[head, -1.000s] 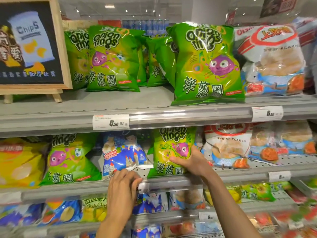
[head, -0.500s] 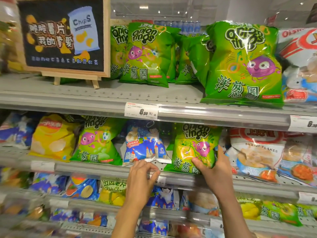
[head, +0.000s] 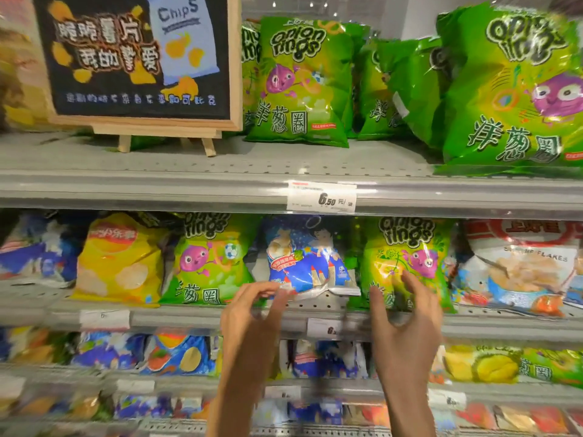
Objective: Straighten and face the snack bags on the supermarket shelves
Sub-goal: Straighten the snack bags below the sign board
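1. The blue bag (head: pixel 307 257) sits on the middle shelf (head: pixel 195 313), set back from the front edge and leaning a little, its bottom seam splayed out to the right.
2. The left hand (head: pixel 252 320) is raised in front of the bag's lower left corner, fingers curled loosely with the tips near the seam; motion blur hides whether they touch or pinch it.
3. The right hand (head: pixel 407 326) is spread, fingers apart and lightly bent, holding nothing, in front of the lower part of the right onion-rings bag (head: pixel 407 250).
4. That green bag stands upright just right of the blue one, face forward.
5. Left of the blue bag stands another onion-rings bag (head: pixel 208 260), then a yellow chip bag (head: pixel 118 260) tilted left, then a blue-and-white bag (head: pixel 34 250) at the edge.
6. A shrimp-flakes bag (head: pixel 517 266) stands at the far right of the same shelf.
7. The top shelf (head: pixel 220 184) carries a price tag (head: pixel 321 197) reading 6.50, a framed chips sign (head: pixel 138 58) on a small easel, and several large onion-rings bags; the nearest one (head: pixel 517 89) stands at the front edge on the right, the others further back.
8. Lower shelves hold more mixed bags, too blurred to tell apart.
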A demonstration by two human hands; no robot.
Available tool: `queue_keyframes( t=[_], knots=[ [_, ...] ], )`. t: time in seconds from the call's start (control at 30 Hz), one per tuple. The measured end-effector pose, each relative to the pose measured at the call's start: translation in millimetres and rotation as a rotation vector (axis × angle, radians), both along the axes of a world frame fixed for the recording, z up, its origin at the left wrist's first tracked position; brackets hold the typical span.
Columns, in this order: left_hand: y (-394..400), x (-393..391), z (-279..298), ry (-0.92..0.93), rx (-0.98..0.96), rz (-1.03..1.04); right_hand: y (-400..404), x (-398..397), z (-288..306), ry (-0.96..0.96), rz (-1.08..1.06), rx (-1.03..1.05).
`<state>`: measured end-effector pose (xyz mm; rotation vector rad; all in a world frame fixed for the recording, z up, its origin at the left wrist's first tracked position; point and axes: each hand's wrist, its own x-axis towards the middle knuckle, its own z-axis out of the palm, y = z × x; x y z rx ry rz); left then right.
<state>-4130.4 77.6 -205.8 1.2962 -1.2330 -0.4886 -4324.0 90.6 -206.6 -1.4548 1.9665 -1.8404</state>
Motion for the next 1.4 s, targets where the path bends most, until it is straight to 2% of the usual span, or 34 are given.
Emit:
queue_keyframes(
  t=[0.3, 0.43, 0.53, 0.63, 0.83, 0.9, 0.97, 1.17, 1.4],
  knots=[
    [-12.8, 129.5, 9.8, -0.068, -0.118, 0.182, -22.9, 85.7, -8.7, -0.011, 0.029, 0.136],
    [-28.5, 150.1, 6.1, -0.197, -0.176, 0.219, -31.5, 89.2, -7.9, -0.009, 0.026, 0.170],
    [-38.9, 152.1, 6.3, -0.244, -0.099, 0.253, -39.0, 86.1, -3.7, 0.026, -0.002, 0.188],
    [-45.7, 150.4, 11.3, -0.231, -0.016, 0.178, -51.7, 77.1, 0.9, 0.052, 0.004, 0.242],
    [-65.8, 148.3, 22.0, -0.015, 0.287, -0.046, -83.1, 64.9, 18.2, 0.050, 0.088, 0.414],
    [-74.1, 147.8, 22.2, -0.029, 0.343, -0.096, -93.1, 61.5, 21.9, 0.054, 0.116, 0.484],
    [-80.8, 149.1, 21.8, -0.068, 0.355, -0.171, -100.4, 57.1, 25.8, 0.048, 0.142, 0.547],
    [-84.1, 151.7, 26.8, -0.022, 0.257, -0.361, -113.3, 51.9, 29.5, -0.009, 0.327, 0.645],
    [-87.6, 154.1, 16.4, 0.124, 0.242, -0.279, -100.6, 65.2, 25.0, -0.035, 0.272, 0.622]
  ],
)
